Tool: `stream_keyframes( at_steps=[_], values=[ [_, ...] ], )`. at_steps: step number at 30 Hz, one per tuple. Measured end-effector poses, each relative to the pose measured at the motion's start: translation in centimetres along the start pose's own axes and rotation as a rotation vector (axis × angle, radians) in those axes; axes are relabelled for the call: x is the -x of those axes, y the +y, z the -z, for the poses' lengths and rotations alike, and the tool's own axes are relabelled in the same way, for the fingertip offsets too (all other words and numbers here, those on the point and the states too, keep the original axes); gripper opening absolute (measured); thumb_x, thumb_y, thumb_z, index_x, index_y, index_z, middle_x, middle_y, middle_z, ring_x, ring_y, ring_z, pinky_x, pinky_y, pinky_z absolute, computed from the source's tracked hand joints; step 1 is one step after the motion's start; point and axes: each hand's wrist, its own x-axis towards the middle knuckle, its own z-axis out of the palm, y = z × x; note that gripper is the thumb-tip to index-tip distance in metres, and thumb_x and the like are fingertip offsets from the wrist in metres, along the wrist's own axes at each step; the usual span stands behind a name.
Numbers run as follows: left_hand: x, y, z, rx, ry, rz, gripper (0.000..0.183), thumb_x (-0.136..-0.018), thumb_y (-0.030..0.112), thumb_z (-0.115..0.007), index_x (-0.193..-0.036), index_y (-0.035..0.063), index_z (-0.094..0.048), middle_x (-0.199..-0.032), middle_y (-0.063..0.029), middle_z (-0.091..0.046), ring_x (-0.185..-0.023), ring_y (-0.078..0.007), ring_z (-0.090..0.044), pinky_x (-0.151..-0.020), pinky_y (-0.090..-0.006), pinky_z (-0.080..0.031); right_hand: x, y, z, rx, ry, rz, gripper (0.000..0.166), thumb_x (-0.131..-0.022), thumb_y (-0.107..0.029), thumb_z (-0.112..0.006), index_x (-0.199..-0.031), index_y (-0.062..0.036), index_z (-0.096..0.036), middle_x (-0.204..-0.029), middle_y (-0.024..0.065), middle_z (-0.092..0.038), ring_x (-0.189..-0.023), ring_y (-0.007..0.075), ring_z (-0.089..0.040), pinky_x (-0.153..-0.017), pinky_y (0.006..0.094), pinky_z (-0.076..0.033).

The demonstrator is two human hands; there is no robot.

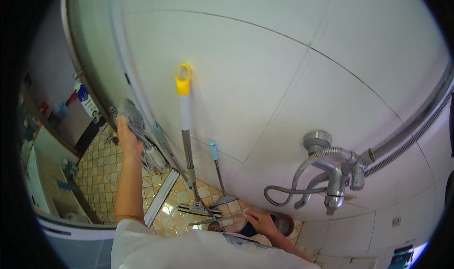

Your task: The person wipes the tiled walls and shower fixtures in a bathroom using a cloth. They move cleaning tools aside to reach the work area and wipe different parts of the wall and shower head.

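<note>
My left hand (129, 137) reaches forward with a crumpled grey cloth (133, 114) in its grip. The cloth is at the lower part of a frosted glass panel (94, 52), beside its pale upright frame; its upper edge is blurred. Down by my waist is my right hand (261, 222), its fingers loosely curled. No object shows in it, but the inside of the palm is hidden. A squeegee mop (185, 113) with a yellow hanging loop stands nearly upright by the white tiled wall between my two hands.
A blue-handled tool (213, 151) and another pole (166, 141) lean at the wall. On the right, a shower mixer tap (335, 184) juts out with its looped metal hose (305, 162). A raised pale sill (162, 198) crosses the patterned tile floor (101, 169). A reddish-brown container (285, 224) stands near my right hand.
</note>
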Motion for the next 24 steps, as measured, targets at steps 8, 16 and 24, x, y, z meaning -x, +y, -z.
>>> stream_keyframes(
  at_steps=[8, 16, 24],
  values=[
    [7.4, 3.5, -21.7, -0.298, -0.81, -1.096, 0.034, -0.082, 0.014, -0.044, -0.115, 0.0053, -0.043, -0.109, -0.0119, -0.047, -0.097, -0.0294, -0.048, -0.083, -0.0409, -0.039, 1.4, -2.0, -1.5, 0.066, 0.057, 0.032, 0.024, -0.079, -0.021, -0.051, -0.097, -0.0075, -0.057, -0.082, 0.0149, -0.059, -0.073, 0.0299, -0.058, -0.062, 0.0342, -0.046],
    [12.0, -2.1, -33.0, -0.767, -1.024, -1.227, 0.044, -0.07, 0.021, -0.06, -0.111, 0.0297, -0.049, -0.123, 0.0077, -0.037, -0.118, -0.0263, -0.026, -0.078, -0.0355, -0.045, 3.3, -1.8, -1.6, -0.039, 0.213, -0.035, 0.023, -0.078, -0.018, -0.054, -0.097, -0.0066, -0.059, -0.072, 0.0156, -0.059, -0.063, 0.0262, -0.059, -0.056, 0.0316, -0.046],
    [12.2, -10.5, -20.6, -1.032, -1.141, -1.552, 0.047, -0.077, 0.029, -0.053, -0.121, 0.0246, -0.041, -0.125, 0.0071, -0.037, -0.119, -0.029, -0.025, -0.09, -0.0312, -0.039, 5.7, 0.9, -0.8, 0.028, 0.266, -0.084, 0.021, -0.077, -0.016, -0.055, -0.095, -0.0058, -0.06, -0.072, 0.0144, -0.06, -0.061, 0.0213, -0.06, -0.056, 0.0287, -0.046]
  ],
)
